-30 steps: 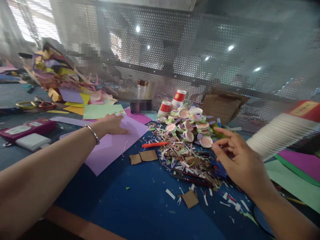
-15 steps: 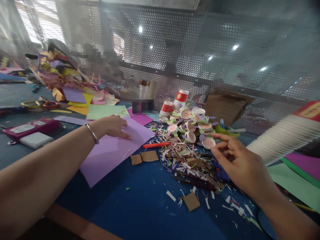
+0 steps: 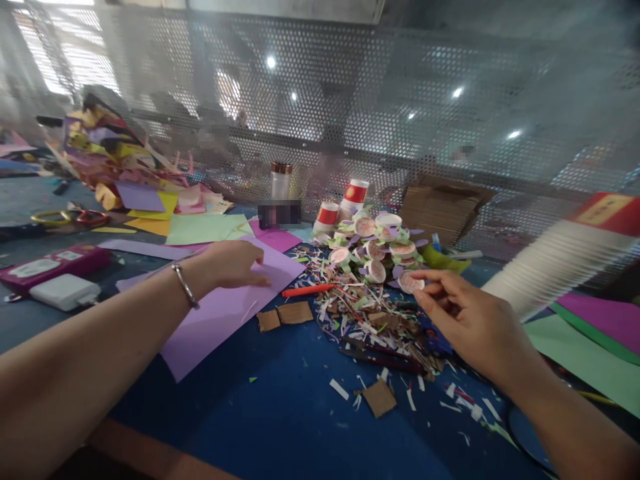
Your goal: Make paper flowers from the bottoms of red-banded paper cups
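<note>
My left hand [image 3: 237, 263], with a silver bangle at its wrist, lies palm down on a sheet of purple paper [image 3: 215, 320]. Its fingers are loosely extended and apart. My right hand [image 3: 463, 310] has its thumb and index finger at the edge of a round paper cup base [image 3: 411, 283] with a reddish print, at the near right of a pile. That pile [image 3: 375, 250] holds several similar cup bases with green and purple paper bits. The other fingers of my right hand are curled and partly hidden.
Paper and cardboard scraps [image 3: 370, 320] surround an orange pen [image 3: 307, 291] and dark-handled scissors [image 3: 385, 357]. Behind stand red-and-white cups [image 3: 356, 193] and folded cardboard [image 3: 440, 210]. A long cup stack [image 3: 545, 260] leans at right. A purple case [image 3: 55, 263] lies left.
My right thumb and index finger have closed in on the cup base. My left hand has slid slightly right over the purple paper. The view has shifted a little.
</note>
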A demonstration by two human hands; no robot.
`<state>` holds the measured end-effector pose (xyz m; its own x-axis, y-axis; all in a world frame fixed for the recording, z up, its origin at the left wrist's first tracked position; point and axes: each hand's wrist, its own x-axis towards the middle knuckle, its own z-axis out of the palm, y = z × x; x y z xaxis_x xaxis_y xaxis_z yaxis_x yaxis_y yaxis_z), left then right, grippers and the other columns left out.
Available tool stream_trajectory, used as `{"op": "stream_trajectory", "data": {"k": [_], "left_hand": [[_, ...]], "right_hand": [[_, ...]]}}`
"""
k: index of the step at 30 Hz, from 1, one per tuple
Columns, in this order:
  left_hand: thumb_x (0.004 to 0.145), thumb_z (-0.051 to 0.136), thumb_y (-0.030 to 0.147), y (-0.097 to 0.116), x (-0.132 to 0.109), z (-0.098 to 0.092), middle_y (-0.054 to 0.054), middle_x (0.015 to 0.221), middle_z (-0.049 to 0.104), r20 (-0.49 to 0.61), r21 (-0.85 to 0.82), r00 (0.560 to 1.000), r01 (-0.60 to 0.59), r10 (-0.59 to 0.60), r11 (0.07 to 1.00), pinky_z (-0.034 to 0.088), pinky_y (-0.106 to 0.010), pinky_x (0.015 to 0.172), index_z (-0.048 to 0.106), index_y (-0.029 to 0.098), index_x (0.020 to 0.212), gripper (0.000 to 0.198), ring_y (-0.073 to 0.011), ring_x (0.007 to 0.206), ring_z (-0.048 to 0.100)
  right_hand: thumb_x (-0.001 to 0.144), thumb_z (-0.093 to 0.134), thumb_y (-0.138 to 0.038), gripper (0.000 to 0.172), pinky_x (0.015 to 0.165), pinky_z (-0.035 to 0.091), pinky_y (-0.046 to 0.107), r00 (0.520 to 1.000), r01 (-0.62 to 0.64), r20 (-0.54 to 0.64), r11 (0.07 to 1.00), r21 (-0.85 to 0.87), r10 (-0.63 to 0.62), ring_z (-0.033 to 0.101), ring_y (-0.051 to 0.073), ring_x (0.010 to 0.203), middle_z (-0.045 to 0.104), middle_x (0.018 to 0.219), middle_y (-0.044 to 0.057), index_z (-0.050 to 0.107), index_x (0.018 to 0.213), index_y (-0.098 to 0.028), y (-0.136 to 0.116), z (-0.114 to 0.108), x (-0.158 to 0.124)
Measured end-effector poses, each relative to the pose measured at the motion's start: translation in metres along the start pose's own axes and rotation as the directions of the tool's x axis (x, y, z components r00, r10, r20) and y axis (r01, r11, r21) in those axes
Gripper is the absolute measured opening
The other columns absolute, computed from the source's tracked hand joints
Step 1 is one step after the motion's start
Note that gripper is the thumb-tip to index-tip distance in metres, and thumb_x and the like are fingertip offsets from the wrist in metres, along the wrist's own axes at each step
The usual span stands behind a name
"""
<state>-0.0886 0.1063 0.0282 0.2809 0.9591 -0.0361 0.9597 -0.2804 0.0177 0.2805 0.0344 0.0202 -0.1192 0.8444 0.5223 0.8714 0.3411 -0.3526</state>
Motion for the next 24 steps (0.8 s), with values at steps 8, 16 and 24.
{"op": "stream_trajectory", "data": {"k": [8,16,24], "left_hand": [[0.093,0.053,0.039,0.037,0.004,0.011,-0.02,0.103,0.076,-0.041,-0.041,0.999,-0.037,0.035,0.998,0.052,-0.042,0.083,0.068,0.016,0.119,0.038,-0.0338,0.098,0.071],[0.087,0.072,0.03,0.074,0.084,-0.052,-0.014,0.11,0.073,-0.099,-0.038,0.991,-0.096,0.092,0.995,0.052,-0.05,0.096,0.076,0.016,0.099,0.019,-0.0362,0.112,0.066],[0.098,0.064,0.036,0.111,0.197,-0.093,-0.011,0.13,0.063,-0.377,-0.247,0.926,-0.12,0.019,0.962,0.058,-0.047,0.093,0.061,0.017,0.129,0.037,-0.026,0.111,0.066]], "right_hand": [[0.091,0.056,-0.042,0.021,0.058,0.052,0.034,0.997,0.061,0.056,0.998,-0.018,-0.06,0.071,0.024,0.063,0.075,0.074,0.004,0.069,0.091,-0.026,-0.001,0.001,0.001],[0.094,0.055,-0.039,0.022,0.061,0.052,0.033,0.994,0.088,0.067,0.996,-0.017,-0.086,0.072,0.023,0.068,0.077,0.082,0.005,0.07,0.094,-0.023,0.0,-0.002,0.0],[0.1,0.051,-0.037,0.023,0.063,0.05,0.032,0.988,0.082,0.135,0.996,-0.034,-0.077,0.069,0.021,0.07,0.074,0.083,0.004,0.068,0.095,-0.023,0.002,-0.005,-0.002]]}}
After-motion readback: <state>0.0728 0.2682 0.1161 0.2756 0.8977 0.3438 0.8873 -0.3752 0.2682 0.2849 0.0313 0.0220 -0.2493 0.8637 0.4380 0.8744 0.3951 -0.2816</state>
